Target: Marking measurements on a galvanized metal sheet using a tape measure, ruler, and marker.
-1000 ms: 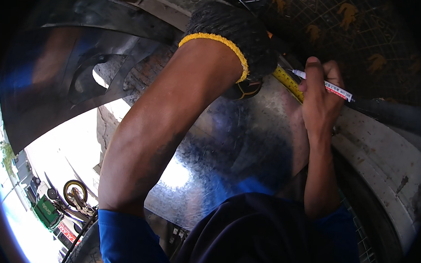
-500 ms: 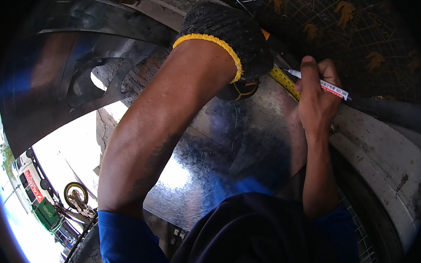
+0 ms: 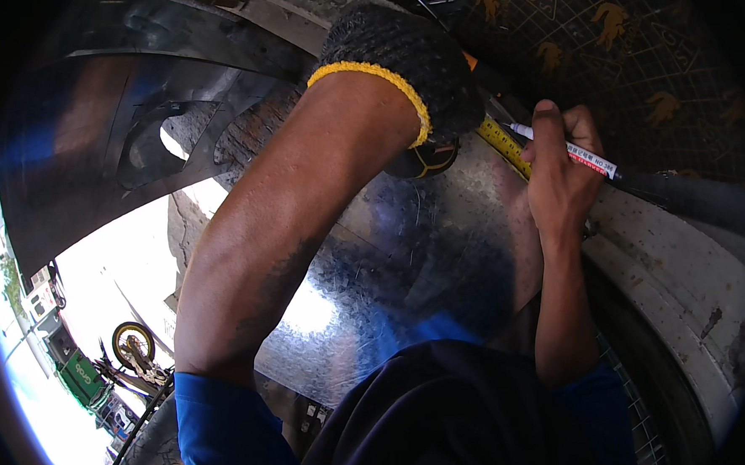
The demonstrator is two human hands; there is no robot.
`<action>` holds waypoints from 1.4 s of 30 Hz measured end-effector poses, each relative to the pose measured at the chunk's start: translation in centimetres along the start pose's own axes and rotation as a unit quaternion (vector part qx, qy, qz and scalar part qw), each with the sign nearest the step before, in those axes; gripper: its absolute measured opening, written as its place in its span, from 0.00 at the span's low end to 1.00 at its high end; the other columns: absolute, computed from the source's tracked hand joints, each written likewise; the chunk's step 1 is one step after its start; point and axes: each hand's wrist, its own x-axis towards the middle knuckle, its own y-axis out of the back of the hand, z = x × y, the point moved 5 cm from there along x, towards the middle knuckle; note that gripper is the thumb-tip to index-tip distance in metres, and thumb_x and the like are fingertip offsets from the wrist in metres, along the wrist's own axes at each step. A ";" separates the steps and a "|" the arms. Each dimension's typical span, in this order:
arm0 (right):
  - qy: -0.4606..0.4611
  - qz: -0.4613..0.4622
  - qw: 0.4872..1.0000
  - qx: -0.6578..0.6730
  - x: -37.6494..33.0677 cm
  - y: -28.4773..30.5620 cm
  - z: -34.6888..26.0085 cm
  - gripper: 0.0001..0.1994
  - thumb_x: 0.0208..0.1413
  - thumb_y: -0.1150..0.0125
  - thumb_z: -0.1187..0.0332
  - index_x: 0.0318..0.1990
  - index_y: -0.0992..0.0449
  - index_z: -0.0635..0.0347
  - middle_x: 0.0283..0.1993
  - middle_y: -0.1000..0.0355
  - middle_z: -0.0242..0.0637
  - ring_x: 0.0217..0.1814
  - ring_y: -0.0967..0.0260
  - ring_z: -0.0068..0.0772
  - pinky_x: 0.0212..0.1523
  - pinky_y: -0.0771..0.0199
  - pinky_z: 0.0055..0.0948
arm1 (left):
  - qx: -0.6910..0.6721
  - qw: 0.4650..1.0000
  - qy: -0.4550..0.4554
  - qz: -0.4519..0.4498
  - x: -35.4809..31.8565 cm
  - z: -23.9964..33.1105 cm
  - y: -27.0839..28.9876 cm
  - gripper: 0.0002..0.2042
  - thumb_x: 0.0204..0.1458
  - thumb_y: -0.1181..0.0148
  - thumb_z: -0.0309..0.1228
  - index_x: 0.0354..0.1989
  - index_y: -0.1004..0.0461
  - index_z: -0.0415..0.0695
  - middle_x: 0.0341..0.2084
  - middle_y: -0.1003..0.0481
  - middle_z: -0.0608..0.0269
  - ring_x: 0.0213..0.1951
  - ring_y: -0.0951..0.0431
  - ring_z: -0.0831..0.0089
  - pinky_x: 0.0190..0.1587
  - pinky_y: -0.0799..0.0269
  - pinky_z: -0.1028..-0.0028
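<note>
Marker (image 3: 594, 160) pinched in our right hand (image 3: 562, 182), yellow tape (image 3: 503, 147) laid out, no mark visible yet; whether our gloved left hand (image 3: 405, 62) grips, we can't tell.

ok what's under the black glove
Part of a dark round object with yellow lines and a yellow tape blade show at its edge; the gloved left hand hides the rest, fingers included.

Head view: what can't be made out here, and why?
In the head view:
Left hand: fingers hidden behind its own gloved back.
Tape: upper end hidden by that hand.
Marker: too small to tell whether its tip touches anything.
Round object: partly hidden by the same hand.
</note>
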 end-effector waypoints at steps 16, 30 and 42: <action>0.057 0.049 0.994 0.075 -1.3 2.9 -2.6 0.19 0.67 0.38 0.53 0.29 0.29 0.57 0.20 0.31 0.27 0.23 0.39 0.12 0.27 0.40 0.17 | -0.035 0.997 0.016 0.066 -2.5 -0.3 0.3 0.25 0.53 0.34 0.57 0.37 0.14 0.43 0.33 0.17 0.49 0.37 0.15 0.56 0.43 0.19 0.64; 0.164 0.106 0.979 -0.054 -3.7 14.4 -5.4 0.36 0.74 0.66 0.39 0.45 0.19 0.64 0.31 0.20 0.36 0.28 0.31 0.21 0.33 0.33 0.23 | -0.412 0.879 0.213 0.114 -19.4 -7.3 -6.4 0.23 0.57 0.33 0.49 0.44 0.21 0.39 0.31 0.21 0.59 0.36 0.21 0.74 0.42 0.26 0.73; 0.149 -0.159 0.972 -0.088 -7.2 11.0 -2.2 0.23 0.74 0.52 0.53 0.44 0.19 0.66 0.32 0.22 0.36 0.33 0.29 0.23 0.37 0.29 0.26 | -0.148 0.934 0.287 0.154 -17.5 -10.0 -11.5 0.23 0.55 0.37 0.56 0.39 0.19 0.46 0.37 0.19 0.48 0.44 0.19 0.48 0.46 0.24 0.53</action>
